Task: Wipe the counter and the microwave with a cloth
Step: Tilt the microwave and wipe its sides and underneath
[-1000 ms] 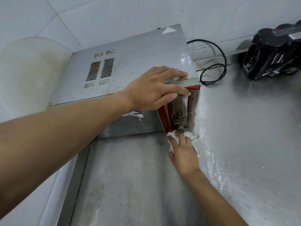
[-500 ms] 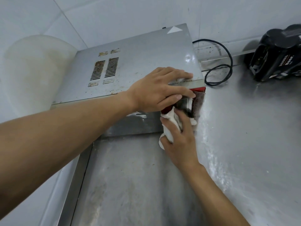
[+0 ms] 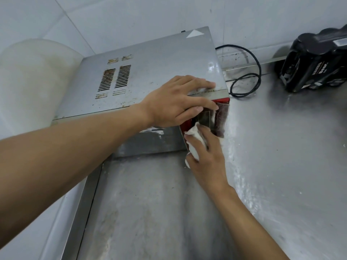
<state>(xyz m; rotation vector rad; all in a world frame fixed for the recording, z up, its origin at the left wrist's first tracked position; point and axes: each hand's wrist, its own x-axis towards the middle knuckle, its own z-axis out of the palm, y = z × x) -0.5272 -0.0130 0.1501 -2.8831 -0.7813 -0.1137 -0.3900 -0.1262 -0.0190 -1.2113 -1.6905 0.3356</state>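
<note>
A black cable [image 3: 249, 76] lies in a loose loop near the back wall, curving up against the tiles and back down again. Well to the right of it stands a black bulky appliance [image 3: 315, 61] with white lettering on its side (too small to read), cut off by the right edge of the view. A metal strip [image 3: 270, 61] runs along the foot of the white tiled wall [image 3: 131, 17] between the two. At far left a pale, rounded, translucent object [image 3: 32, 79], faintly yellow-stained, leans against the tiles.
</note>
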